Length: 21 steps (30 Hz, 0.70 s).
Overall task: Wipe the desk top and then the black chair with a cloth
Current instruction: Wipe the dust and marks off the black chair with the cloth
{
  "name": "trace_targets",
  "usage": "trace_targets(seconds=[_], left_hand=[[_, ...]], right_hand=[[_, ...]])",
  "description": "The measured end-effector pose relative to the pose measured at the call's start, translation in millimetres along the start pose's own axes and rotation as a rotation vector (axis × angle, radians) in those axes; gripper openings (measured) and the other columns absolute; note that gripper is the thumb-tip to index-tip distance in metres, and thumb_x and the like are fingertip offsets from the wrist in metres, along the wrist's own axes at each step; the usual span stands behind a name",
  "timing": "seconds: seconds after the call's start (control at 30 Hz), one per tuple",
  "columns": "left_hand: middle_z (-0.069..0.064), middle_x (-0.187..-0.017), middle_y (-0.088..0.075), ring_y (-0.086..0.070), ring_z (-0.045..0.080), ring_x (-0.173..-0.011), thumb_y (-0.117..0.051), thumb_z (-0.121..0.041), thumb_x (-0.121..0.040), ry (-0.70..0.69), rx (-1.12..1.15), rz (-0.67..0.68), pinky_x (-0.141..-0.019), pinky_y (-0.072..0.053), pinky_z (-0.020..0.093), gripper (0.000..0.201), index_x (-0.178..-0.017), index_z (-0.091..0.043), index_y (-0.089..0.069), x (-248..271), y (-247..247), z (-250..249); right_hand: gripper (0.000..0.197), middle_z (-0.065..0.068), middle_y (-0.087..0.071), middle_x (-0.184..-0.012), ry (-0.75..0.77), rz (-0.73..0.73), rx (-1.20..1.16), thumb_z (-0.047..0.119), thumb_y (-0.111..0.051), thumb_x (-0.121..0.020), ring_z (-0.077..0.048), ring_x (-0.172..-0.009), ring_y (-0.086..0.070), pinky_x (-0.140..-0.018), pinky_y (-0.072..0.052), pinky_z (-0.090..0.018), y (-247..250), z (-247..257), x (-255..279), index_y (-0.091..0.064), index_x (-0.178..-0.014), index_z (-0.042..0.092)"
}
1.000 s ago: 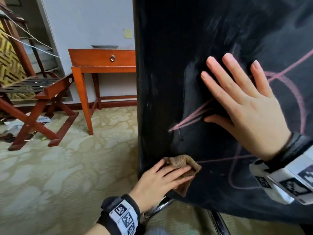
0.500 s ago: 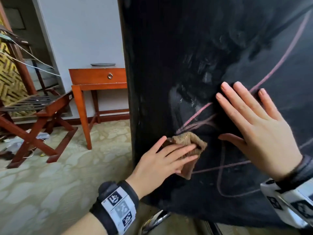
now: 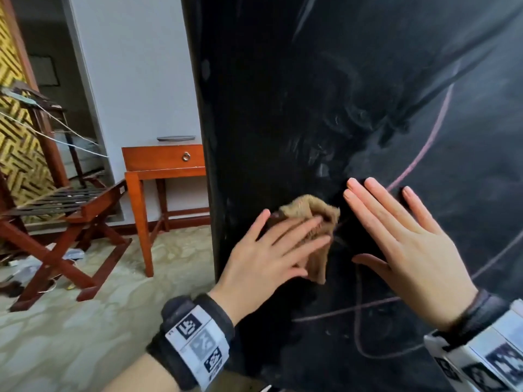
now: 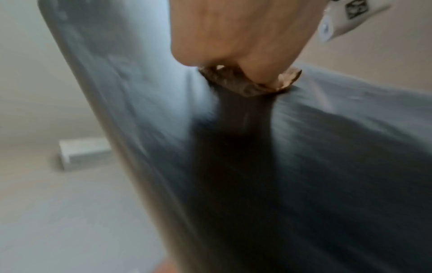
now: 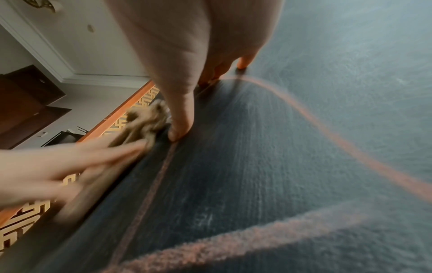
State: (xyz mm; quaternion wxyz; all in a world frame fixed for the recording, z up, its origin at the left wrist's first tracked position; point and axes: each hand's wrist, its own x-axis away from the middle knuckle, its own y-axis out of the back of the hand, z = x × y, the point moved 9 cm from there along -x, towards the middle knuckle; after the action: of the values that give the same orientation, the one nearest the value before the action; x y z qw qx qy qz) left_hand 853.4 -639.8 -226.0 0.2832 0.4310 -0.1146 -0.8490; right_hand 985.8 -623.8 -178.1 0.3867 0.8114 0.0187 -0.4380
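Note:
The black chair back [image 3: 311,94] with pink stitched lines fills the right of the head view. My left hand [image 3: 271,250] presses a crumpled tan cloth [image 3: 314,216] flat against it with straight fingers, near the back's left edge. Just to the cloth's right, my right hand [image 3: 402,244] lies flat on the same surface, fingers spread and straight. In the left wrist view the cloth [image 4: 247,81] bunches under my palm on the chair back [image 4: 304,166]. The right wrist view shows my right thumb [image 5: 180,118] on the fabric beside the cloth [image 5: 140,127] and blurred left-hand fingers [image 5: 70,158].
A red-brown wooden side table [image 3: 164,162] with a drawer and a flat dish [image 3: 176,138] stands by the white wall at the left. A folding wooden rack [image 3: 56,222] stands further left on the patterned carpet [image 3: 70,321]. Litter lies under the rack.
My left hand has slid the cloth upward and to the right along the chair back, ending beside my right hand. The right hand stays flat on the chair.

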Motion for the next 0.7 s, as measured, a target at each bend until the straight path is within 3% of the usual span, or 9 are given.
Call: trace_targets(seconds=[0.07, 0.13, 0.3, 0.37, 0.4, 0.47, 0.53, 0.63, 0.7], left_hand=[[0.0, -0.155, -0.015, -0.021, 0.019, -0.14, -0.039, -0.049, -0.089, 0.135, 0.026, -0.09, -0.116, -0.002, 0.046, 0.068, -0.149, -0.03, -0.012, -30, 22, 33], [0.003, -0.154, -0.015, -0.018, 0.022, -0.141, -0.042, -0.046, -0.088, 0.168, 0.08, -0.08, -0.116, -0.003, 0.047, 0.067, -0.148, -0.028, -0.017, -37, 20, 26], [-0.006, -0.154, -0.016, -0.035, 0.014, -0.127, -0.035, -0.044, -0.093, -0.103, 0.146, 0.188, -0.117, 0.003, 0.047, 0.056, -0.147, -0.033, -0.022, 26, -30, -73], [-0.009, -0.154, -0.016, -0.034, 0.012, -0.127, -0.031, -0.045, -0.093, -0.135, 0.131, 0.124, -0.116, 0.002, 0.046, 0.057, -0.147, -0.034, -0.018, 12, -22, -64], [-0.009, -0.153, -0.017, -0.032, 0.013, -0.128, -0.033, -0.046, -0.092, -0.113, 0.109, 0.052, -0.115, 0.002, 0.047, 0.058, -0.147, -0.034, -0.018, -5, -8, -50], [-0.006, -0.154, -0.017, -0.024, 0.015, -0.136, -0.037, -0.048, -0.09, 0.069, 0.101, -0.089, -0.115, 0.002, 0.049, 0.062, -0.147, -0.033, -0.019, -44, 24, -2], [0.0, -0.156, -0.014, -0.013, 0.019, -0.143, -0.04, -0.047, -0.091, 0.236, 0.156, -0.137, -0.116, 0.0, 0.05, 0.064, -0.149, -0.031, -0.016, -65, 39, 27], [0.004, -0.157, -0.008, -0.006, 0.023, -0.144, -0.041, -0.044, -0.09, 0.276, 0.259, -0.096, -0.117, -0.008, 0.05, 0.066, -0.15, -0.028, -0.015, -51, 26, -3], [0.004, -0.159, -0.001, -0.009, 0.023, -0.142, -0.04, -0.044, -0.088, 0.29, 0.304, -0.02, -0.114, -0.014, 0.05, 0.068, -0.15, -0.029, -0.015, -29, 7, -39]], right_hand=[[0.113, 0.002, -0.022, -0.155, -0.02, -0.007, -0.027, 0.028, -0.086, -0.056, -0.015, -0.142, -0.021, -0.113, -0.023, -0.045, 1, -1, 0, -0.023, -0.148, 0.012], [0.115, 0.0, -0.024, -0.154, -0.044, -0.013, -0.05, 0.024, -0.087, -0.054, -0.016, -0.141, -0.022, -0.113, -0.023, -0.046, 0, -3, 3, -0.022, -0.148, 0.009], [0.113, 0.001, -0.025, -0.154, -0.113, -0.011, -0.032, 0.02, -0.087, -0.055, -0.017, -0.141, -0.023, -0.112, -0.025, -0.047, 5, -23, 19, -0.022, -0.148, 0.009], [0.113, 0.002, -0.025, -0.154, -0.115, 0.0, -0.017, 0.02, -0.087, -0.055, -0.015, -0.141, -0.025, -0.112, -0.026, -0.047, 6, -33, 24, -0.022, -0.148, 0.01], [0.113, 0.003, -0.024, -0.154, -0.107, 0.005, -0.01, 0.02, -0.086, -0.056, -0.015, -0.14, -0.026, -0.112, -0.026, -0.047, 6, -35, 26, -0.023, -0.148, 0.011], [0.108, 0.004, -0.024, -0.153, -0.1, -0.015, -0.01, 0.022, -0.085, -0.058, -0.015, -0.14, -0.027, -0.112, -0.025, -0.047, 6, -34, 27, -0.025, -0.147, 0.01], [0.102, 0.003, -0.028, -0.152, -0.116, -0.04, -0.014, 0.023, -0.083, -0.062, -0.015, -0.139, -0.027, -0.112, -0.026, -0.047, 9, -34, 27, -0.028, -0.146, 0.008], [0.086, 0.001, -0.03, -0.151, -0.153, -0.093, -0.077, 0.026, -0.075, -0.074, -0.016, -0.14, -0.027, -0.111, -0.026, -0.045, 13, -30, 30, -0.029, -0.146, 0.008], [0.068, 0.0, -0.03, -0.152, -0.18, -0.113, -0.142, 0.031, -0.057, -0.088, -0.016, -0.14, -0.027, -0.112, -0.026, -0.04, 17, -24, 35, -0.029, -0.146, 0.009]])
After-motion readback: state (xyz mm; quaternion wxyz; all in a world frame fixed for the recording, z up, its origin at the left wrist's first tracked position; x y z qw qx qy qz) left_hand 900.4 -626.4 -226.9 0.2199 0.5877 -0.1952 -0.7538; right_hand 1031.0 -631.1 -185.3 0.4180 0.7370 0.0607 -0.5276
